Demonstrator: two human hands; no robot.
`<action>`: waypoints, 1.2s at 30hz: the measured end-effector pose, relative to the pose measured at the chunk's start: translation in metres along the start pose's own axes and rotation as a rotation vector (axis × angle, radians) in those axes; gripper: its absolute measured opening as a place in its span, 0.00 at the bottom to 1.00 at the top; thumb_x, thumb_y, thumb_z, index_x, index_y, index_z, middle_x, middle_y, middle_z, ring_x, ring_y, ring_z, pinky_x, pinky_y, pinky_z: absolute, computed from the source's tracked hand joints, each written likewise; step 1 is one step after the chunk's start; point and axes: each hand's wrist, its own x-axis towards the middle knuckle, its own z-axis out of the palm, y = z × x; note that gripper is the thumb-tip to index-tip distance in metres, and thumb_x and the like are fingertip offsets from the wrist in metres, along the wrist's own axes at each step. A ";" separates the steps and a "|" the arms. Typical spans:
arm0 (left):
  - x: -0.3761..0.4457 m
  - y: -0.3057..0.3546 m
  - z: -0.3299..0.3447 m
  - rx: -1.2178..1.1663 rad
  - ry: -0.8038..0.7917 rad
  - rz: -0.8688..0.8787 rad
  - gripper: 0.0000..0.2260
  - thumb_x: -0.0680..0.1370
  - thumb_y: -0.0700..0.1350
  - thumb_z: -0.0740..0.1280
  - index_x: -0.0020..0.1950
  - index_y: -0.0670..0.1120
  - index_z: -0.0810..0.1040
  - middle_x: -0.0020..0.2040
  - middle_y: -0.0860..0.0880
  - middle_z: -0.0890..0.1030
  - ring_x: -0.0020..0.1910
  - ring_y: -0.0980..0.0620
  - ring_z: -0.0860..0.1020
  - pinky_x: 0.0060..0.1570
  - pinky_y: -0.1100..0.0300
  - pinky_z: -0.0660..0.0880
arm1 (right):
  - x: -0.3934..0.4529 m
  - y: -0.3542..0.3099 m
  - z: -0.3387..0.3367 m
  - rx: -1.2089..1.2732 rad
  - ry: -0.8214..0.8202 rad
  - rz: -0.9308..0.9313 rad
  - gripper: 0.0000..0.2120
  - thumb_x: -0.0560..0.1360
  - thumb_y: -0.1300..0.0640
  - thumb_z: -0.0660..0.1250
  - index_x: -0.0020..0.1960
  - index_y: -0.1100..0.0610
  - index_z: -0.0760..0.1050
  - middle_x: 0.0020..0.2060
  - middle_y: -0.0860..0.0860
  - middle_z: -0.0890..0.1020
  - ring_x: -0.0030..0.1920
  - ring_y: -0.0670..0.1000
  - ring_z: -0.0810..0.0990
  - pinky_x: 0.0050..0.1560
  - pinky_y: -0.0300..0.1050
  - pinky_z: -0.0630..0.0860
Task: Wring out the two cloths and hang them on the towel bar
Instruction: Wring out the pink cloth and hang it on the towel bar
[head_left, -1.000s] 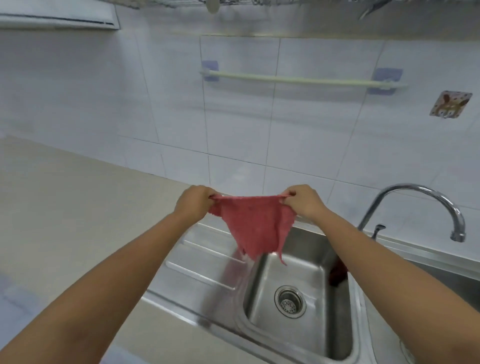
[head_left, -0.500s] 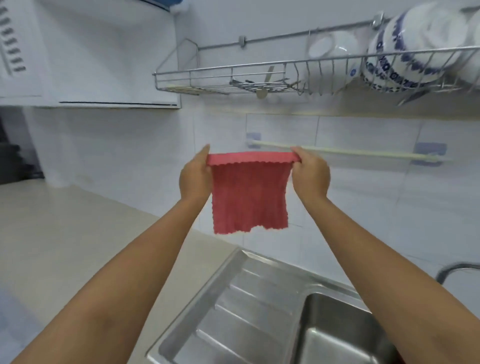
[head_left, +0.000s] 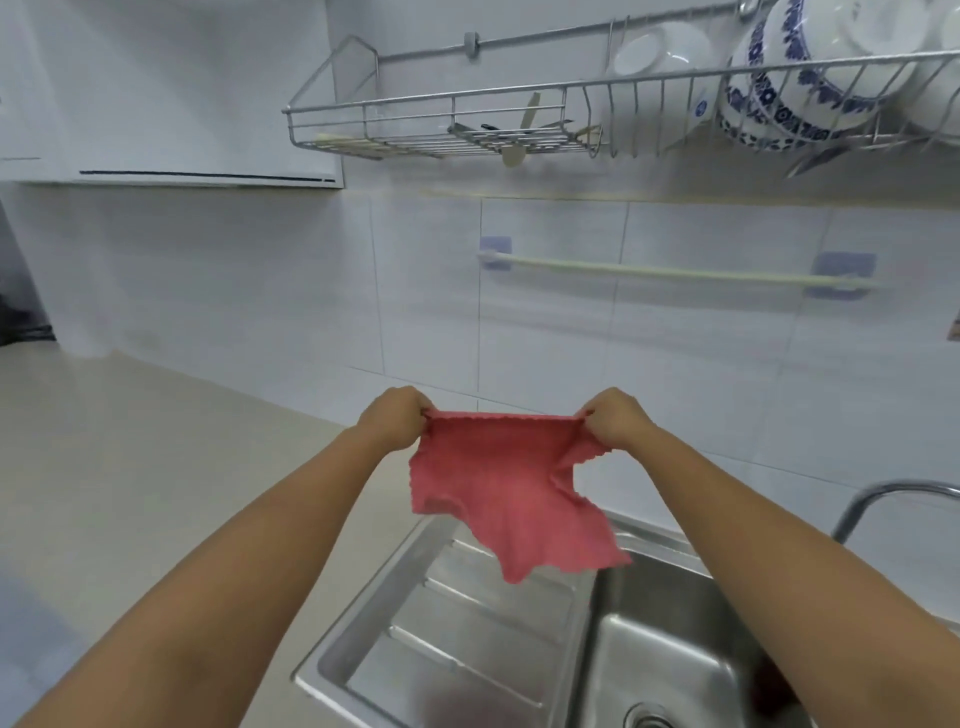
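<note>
Visible: one pink scallop-edged cloth (head_left: 511, 496), two bare hands, one pale wall-mounted towel bar (head_left: 675, 273), one stainless steel sink (head_left: 467, 639), one wire dish rack (head_left: 447, 124).

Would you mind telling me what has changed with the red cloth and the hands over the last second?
Half a second ago both hands held the red cloth up level with the towel bar; now the left hand and right hand have dropped it back below the bar, above the sink, and its lower part flares toward the camera. Both hands still pinch the top corners. The bar remains bare.
</note>
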 end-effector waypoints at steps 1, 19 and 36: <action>-0.001 -0.002 -0.001 -0.019 -0.018 0.011 0.13 0.74 0.35 0.64 0.51 0.46 0.86 0.48 0.48 0.85 0.47 0.47 0.82 0.50 0.55 0.78 | -0.002 0.002 -0.001 -0.013 -0.043 0.006 0.14 0.71 0.69 0.60 0.46 0.64 0.84 0.34 0.60 0.81 0.33 0.56 0.79 0.34 0.43 0.76; 0.000 -0.006 -0.029 0.199 -0.384 0.063 0.09 0.78 0.42 0.64 0.52 0.43 0.83 0.46 0.46 0.82 0.46 0.48 0.78 0.49 0.58 0.73 | -0.001 -0.004 -0.003 -0.431 -0.098 -0.096 0.15 0.71 0.66 0.59 0.46 0.54 0.82 0.48 0.55 0.84 0.48 0.56 0.82 0.44 0.45 0.76; -0.020 -0.008 0.018 -0.062 0.395 -0.102 0.11 0.74 0.41 0.62 0.48 0.53 0.82 0.44 0.53 0.84 0.43 0.50 0.78 0.36 0.60 0.68 | -0.022 0.019 0.019 0.180 0.392 0.053 0.14 0.72 0.64 0.60 0.45 0.52 0.82 0.40 0.50 0.84 0.39 0.52 0.81 0.40 0.43 0.75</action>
